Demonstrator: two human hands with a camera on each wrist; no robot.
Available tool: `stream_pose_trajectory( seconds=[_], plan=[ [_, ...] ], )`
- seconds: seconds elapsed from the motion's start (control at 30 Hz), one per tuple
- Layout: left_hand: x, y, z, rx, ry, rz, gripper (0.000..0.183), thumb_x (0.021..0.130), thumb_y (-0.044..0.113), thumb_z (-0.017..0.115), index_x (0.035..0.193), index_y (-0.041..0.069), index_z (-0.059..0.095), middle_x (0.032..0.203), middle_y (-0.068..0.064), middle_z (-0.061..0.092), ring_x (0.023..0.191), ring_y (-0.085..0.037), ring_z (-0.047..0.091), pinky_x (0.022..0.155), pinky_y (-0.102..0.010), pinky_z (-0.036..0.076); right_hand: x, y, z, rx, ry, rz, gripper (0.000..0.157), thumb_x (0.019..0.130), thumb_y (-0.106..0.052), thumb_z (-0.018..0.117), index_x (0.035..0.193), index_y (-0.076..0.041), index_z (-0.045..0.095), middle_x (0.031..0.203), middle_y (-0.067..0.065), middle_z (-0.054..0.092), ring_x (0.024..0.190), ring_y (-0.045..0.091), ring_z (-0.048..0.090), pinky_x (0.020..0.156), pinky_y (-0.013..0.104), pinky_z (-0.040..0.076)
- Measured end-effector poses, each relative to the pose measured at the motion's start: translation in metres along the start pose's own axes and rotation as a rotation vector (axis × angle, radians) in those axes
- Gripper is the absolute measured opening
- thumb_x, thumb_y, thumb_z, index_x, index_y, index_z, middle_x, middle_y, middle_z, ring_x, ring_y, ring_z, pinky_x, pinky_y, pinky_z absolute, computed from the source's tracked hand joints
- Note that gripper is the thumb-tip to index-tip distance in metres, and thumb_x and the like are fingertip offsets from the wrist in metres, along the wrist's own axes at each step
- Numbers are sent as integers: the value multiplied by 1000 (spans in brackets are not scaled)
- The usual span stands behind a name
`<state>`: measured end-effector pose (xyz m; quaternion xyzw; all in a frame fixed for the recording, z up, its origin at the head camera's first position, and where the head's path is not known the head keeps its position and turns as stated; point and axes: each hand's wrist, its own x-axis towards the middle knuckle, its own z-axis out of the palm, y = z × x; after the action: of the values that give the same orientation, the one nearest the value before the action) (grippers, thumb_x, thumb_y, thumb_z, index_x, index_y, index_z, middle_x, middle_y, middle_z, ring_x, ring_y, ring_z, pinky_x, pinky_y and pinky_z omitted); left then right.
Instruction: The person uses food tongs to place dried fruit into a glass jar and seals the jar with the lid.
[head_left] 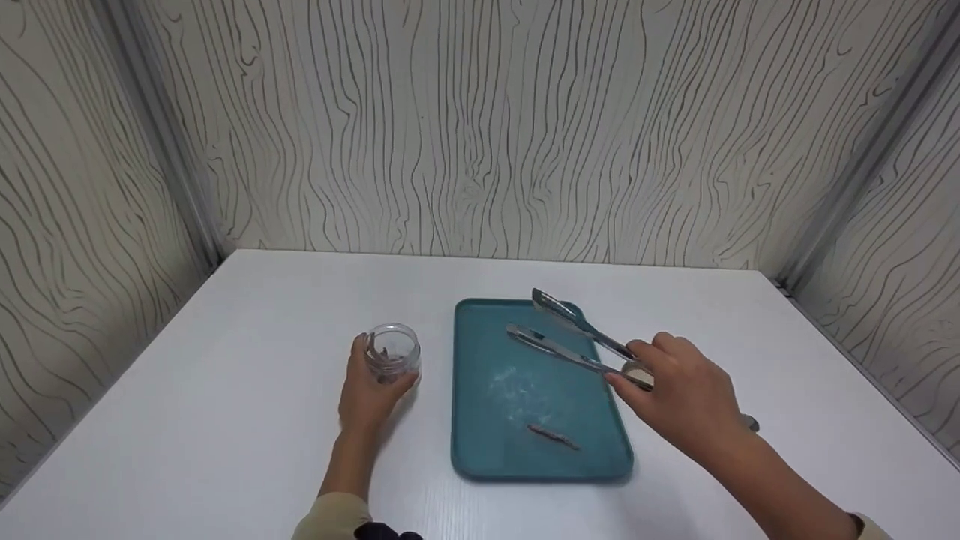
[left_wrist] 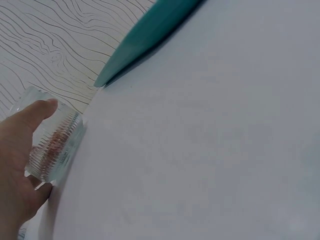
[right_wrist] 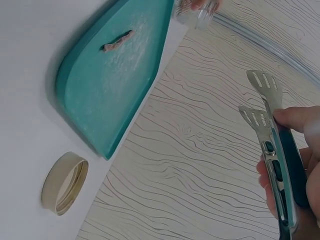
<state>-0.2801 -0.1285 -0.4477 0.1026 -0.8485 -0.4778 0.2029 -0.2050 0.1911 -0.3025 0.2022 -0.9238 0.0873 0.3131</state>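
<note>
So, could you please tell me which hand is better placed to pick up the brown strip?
Probably the right hand: it holds spread tongs that extend over the tray where the brown strip lies, while the left hand grips the jar.

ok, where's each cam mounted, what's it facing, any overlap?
Head: worn on head, facing forward-down at teal tray, clear jar; left hand, right hand, forearms show.
Left wrist: worn there, facing jar, tray edge; left hand shows.
Right wrist: worn there, facing slotted tongs, tray, gold lid; right hand, bit of left hand show.
Head and right wrist share tongs, lid.
</note>
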Motion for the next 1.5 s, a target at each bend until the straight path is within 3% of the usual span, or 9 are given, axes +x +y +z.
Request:
stream_pose_trajectory(
  seconds=[0.37,0.73,1.07,1.3,1.5],
  plan=[
    [-1,-1,-1,1,-11,21,88,64,30,74,133,12,22,135,-12,31,123,-28,25,96,-45,23,-28,20,2,-29,-102,63,28,63,-23,73,85,-8,65,60,-5,39,53,9,35,38,23,32],
    [1,0,0,16,-11,17,88,64,31,74,132,13,23,134,-11,31,123,-28,25,96,-45,24,-50,26,14,-30,-380,160,25,64,-30,72,78,-11,62,64,-5,44,57,9,40,42,25,35],
    [0,-2,0,7,-4,23,86,64,29,74,132,14,24,134,-11,32,123,-28,26,95,-46,24,-67,26,27,-52,-503,178,23,65,-31,72,74,-12,62,58,-7,36,53,9,34,42,23,32],
    [0,-2,0,0,1,35,85,64,29,74,131,13,24,134,-11,32,123,-27,27,95,-46,24,-73,25,32,-63,-537,186,19,67,-29,71,75,-13,64,58,-7,36,53,8,35,44,22,32],
    [0,-1,-1,-6,-2,42,85,63,30,74,131,13,25,133,-11,33,122,-28,28,94,-47,26,-80,20,33,-82,-446,138,17,66,-25,72,74,-12,65,56,-9,34,50,6,34,41,19,31]
  ],
)
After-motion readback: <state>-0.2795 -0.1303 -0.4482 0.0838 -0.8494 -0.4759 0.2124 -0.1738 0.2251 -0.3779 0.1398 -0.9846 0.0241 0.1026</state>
